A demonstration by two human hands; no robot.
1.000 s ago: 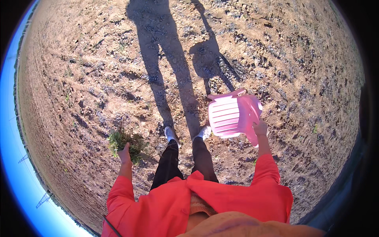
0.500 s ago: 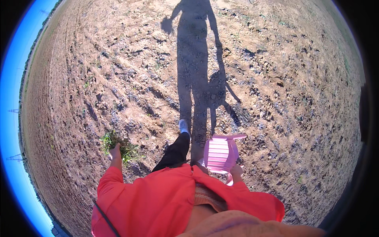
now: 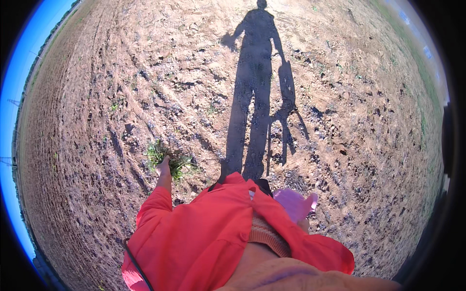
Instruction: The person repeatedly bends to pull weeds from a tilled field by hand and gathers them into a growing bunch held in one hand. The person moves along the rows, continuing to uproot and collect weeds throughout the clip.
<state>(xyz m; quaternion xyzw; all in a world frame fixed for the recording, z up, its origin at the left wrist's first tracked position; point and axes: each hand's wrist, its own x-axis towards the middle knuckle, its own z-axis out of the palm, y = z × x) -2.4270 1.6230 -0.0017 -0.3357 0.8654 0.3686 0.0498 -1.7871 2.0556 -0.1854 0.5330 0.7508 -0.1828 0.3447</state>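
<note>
My left hand (image 3: 163, 168) is closed around a bunch of green grass (image 3: 156, 153), out in front of me at the left. Loose blades spill out on both sides of the fist. At my right side, low by the jacket, hangs a small pink chair (image 3: 291, 203), partly covered by my red sleeve. My right hand (image 3: 304, 224) grips it by its edge; most of the fingers are hidden. In the shadow on the ground, the chair's back and thin legs show below the right arm.
Dry brown soil (image 3: 121, 194) with clods and small stones spreads all round. Scattered green weeds (image 3: 114, 106) grow in it. My long shadow (image 3: 250, 87) stretches ahead. Pylons (image 3: 7, 161) and a tree line stand at the far left edge.
The grass and my left hand have shifted right and slightly up in view. The pink chair has swung back toward my body and turned, showing less. My front foot has gone out of sight.
</note>
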